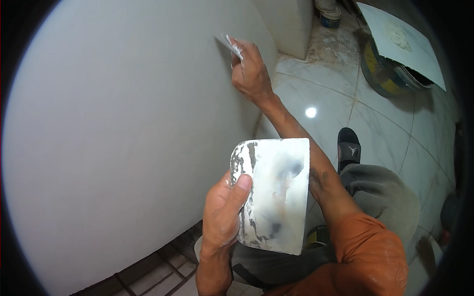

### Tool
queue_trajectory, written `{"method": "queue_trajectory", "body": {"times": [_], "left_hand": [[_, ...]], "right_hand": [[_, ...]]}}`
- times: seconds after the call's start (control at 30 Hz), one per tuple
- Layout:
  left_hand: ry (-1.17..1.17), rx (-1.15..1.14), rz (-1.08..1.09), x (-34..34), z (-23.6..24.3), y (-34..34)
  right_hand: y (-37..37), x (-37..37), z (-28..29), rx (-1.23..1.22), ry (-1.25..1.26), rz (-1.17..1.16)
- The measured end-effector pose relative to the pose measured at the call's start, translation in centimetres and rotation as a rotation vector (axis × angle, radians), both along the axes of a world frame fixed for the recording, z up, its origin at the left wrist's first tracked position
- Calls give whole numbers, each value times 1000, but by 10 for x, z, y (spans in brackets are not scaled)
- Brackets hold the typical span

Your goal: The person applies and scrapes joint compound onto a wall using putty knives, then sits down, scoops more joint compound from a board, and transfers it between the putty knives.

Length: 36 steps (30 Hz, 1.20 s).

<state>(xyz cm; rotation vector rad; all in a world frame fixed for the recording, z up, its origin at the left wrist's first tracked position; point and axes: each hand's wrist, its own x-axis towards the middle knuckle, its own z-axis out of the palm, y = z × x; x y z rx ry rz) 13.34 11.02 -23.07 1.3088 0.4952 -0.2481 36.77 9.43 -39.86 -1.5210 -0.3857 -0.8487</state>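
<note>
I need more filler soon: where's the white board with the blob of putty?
In the head view, upper right: the board lies atop a bucket on the tiled floor, beyond the right hand.

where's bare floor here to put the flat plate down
Bare tiles lie between the wall, the right hand's forearm and the sandalled foot. Top right is crowded: buckets under a white board. The left hand holds the plate.

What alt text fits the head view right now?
The right hand presses a small putty knife against a white wall, while the left hand holds a smeared flat metal plate above a tiled floor.
</note>
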Motion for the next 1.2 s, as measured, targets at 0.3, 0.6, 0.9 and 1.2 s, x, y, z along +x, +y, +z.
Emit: {"method": "queue_trajectory", "body": {"times": [0.3, 0.6, 0.9, 1.2], "left_hand": [[-24, -2, -28, 0, 2, -1], [-18, -8, -31, 4, -1, -7], [-27, -24, -29, 4, -4, 1], [-18, -8, -26, 1, 0, 2]], "right_hand": [[41, -19, -7, -193, -55, -91], [3, -20, -23, 98, 682, -2], [32, -9, 1, -40, 432, -111], [3, -24, 4, 206, 272, 39]]}}
